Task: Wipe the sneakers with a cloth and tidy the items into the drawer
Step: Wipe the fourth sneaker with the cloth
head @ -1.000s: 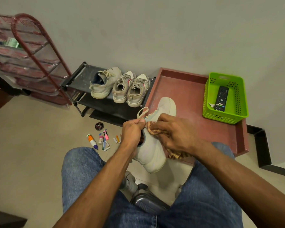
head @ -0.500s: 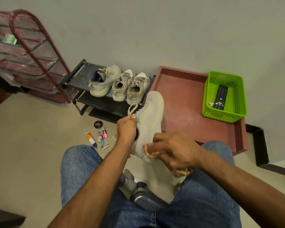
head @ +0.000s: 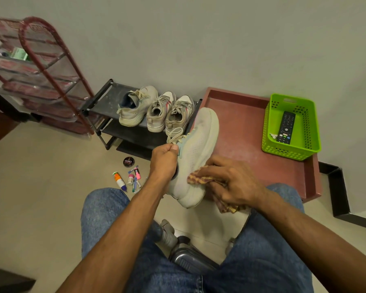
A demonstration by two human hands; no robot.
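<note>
Gripping the off-white sneaker (head: 195,153) at its collar, the left hand (head: 164,161) holds it above the knees, toe toward the wall; the right hand (head: 230,182) presses a checked cloth (head: 199,179) against its side. Three sneakers (head: 156,111) sit on a black rack (head: 106,96); small bottles (head: 129,179) litter the floor.

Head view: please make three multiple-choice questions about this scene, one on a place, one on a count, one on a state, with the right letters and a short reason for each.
1. Where does the remote control lie?
A. on the floor
B. in the green basket
C. on the shoe rack

2. How many sneakers stand on the shoe rack?
A. one
B. three
C. five

3. What does the right hand do?
A. presses a checked cloth on the held sneaker
B. hangs idle
C. lifts the basket

Answers:
1 B, the remote shows inside the basket walls.
2 B, three stand side by side there.
3 A, the cloth lies between its fingers and the sneaker.
</note>
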